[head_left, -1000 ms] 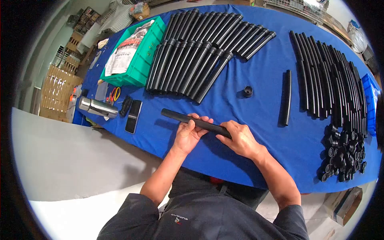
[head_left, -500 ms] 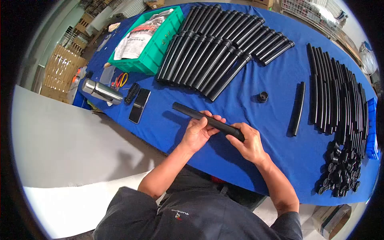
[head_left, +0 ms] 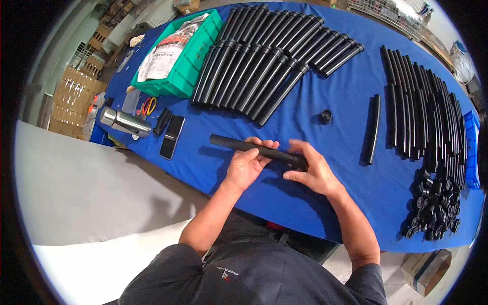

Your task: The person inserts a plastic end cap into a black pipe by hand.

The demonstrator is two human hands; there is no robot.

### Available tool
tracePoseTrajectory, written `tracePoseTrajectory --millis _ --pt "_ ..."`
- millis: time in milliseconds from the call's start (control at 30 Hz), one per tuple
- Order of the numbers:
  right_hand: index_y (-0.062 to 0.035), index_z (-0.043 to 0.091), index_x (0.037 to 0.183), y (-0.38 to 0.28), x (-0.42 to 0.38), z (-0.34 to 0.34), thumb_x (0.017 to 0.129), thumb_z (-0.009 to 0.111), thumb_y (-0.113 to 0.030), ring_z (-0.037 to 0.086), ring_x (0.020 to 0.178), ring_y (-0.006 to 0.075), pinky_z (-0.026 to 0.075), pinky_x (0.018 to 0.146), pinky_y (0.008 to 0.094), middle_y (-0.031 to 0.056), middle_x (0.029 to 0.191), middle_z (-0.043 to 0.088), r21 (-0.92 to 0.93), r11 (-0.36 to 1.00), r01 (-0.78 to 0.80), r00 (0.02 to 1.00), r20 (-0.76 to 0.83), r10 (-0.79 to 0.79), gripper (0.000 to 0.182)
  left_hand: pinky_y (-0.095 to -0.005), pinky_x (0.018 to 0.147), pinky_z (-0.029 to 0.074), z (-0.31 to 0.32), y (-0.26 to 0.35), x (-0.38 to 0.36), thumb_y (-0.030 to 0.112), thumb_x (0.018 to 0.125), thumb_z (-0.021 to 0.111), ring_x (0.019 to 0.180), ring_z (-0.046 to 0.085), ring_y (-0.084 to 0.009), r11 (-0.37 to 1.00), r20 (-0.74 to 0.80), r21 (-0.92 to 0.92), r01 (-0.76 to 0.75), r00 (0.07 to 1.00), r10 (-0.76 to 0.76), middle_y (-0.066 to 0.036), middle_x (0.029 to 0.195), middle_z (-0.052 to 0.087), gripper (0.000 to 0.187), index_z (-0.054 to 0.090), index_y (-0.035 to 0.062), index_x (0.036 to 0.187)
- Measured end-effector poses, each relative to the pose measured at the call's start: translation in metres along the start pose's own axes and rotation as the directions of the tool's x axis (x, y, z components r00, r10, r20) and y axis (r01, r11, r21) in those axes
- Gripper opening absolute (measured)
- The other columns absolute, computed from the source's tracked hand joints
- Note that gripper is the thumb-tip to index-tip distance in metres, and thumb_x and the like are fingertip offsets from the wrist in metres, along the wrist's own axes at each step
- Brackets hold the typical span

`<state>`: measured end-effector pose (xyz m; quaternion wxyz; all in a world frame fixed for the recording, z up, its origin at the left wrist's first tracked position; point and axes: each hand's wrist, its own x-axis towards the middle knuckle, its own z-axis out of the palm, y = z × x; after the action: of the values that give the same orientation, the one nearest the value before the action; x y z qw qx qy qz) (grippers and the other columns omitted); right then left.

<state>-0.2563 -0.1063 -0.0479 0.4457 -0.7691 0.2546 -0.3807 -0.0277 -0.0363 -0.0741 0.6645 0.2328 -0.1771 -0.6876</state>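
My left hand is closed round the middle of a black plastic tube, its thumb lying across the top. The tube slants over the near part of the table, and a wider black collar shows at its right end. Around that end is my right hand, thumb and fingers apart, the forefinger blurred; whether the palm touches the collar cannot be made out. Beyond the hands a loose black cap sits on the blue cloth. To its right lies a single plain tube.
Rows of collared tubes cover the far side beside a green crate holding newspaper. At right are plain tubes, a heap of black caps and a blue bin. A flask, phone and scissors lie left.
My right hand's fingers have spread away from the tube's end, where they were wrapped before, and the collar now shows. My left hand keeps its hold. The whole view has shifted slightly.
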Motion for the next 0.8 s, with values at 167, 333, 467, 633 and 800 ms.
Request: tracePoseTrajectory --millis 167,333,467,633,800 --pt "0.0033 0.062 0.119 -0.005 0.002 -0.011 0.082 0.084 -0.023 0.070 0.074 0.0212 0.055 0.068 0.0368 0.0091 0.078 0.067 -0.002 0.901 -0.434 0.866 0.277 0.417 0.051 -0.0478 0.111 0.048 -0.004 0.001 0.001 0.002 0.092 0.065 0.133 0.055 -0.0363 0.999 0.031 -0.039 0.007 1.000 -0.005 -0.017 0.123 0.068 0.023 0.064 0.0103 0.114" --pt "0.0045 0.063 0.109 -0.009 -0.002 -0.002 0.090 0.075 -0.021 0.067 0.060 0.0185 0.053 0.058 0.0364 0.0096 0.071 0.065 0.174 0.877 -0.449 0.886 0.214 0.411 0.034 -0.0521 0.106 0.053 0.001 0.001 0.002 0.002 0.094 0.065 0.129 0.057 -0.0381 0.999 0.015 -0.014 0.038 0.999 -0.038 -0.018 0.123 0.068 0.021 0.063 0.0100 0.114" --pt "0.0040 0.064 0.105 -0.011 0.000 -0.006 0.092 0.072 -0.020 0.067 0.059 0.0176 0.052 0.057 0.0362 0.0096 0.069 0.064 0.060 0.944 -0.325 0.925 0.227 0.304 0.029 -0.0547 0.103 0.055 -0.002 0.001 0.000 0.003 0.095 0.065 0.126 0.060 -0.0398 0.999 0.028 -0.014 0.034 0.999 -0.033 -0.019 0.122 0.067 0.021 0.062 0.0097 0.114" --pt "0.0037 0.064 0.105 -0.014 -0.001 -0.004 0.091 0.072 -0.018 0.066 0.059 0.0172 0.052 0.057 0.0352 0.0084 0.069 0.064 0.123 0.927 -0.354 0.923 0.207 0.325 0.027 -0.0555 0.102 0.055 -0.003 -0.002 -0.003 0.003 0.095 0.064 0.127 0.058 -0.0408 1.000 0.012 -0.028 0.008 1.000 -0.008 -0.019 0.122 0.067 0.022 0.059 0.0082 0.116" --pt "0.0039 0.064 0.107 -0.015 0.001 -0.006 0.091 0.072 -0.018 0.067 0.060 0.0166 0.053 0.055 0.0333 0.0068 0.068 0.064 0.149 0.907 -0.394 0.901 0.259 0.348 0.029 -0.0548 0.100 0.057 -0.004 0.001 -0.004 0.004 0.095 0.065 0.125 0.060 -0.0402 0.999 0.029 -0.020 0.032 0.999 -0.032 -0.019 0.122 0.067 0.021 0.060 0.0085 0.115"
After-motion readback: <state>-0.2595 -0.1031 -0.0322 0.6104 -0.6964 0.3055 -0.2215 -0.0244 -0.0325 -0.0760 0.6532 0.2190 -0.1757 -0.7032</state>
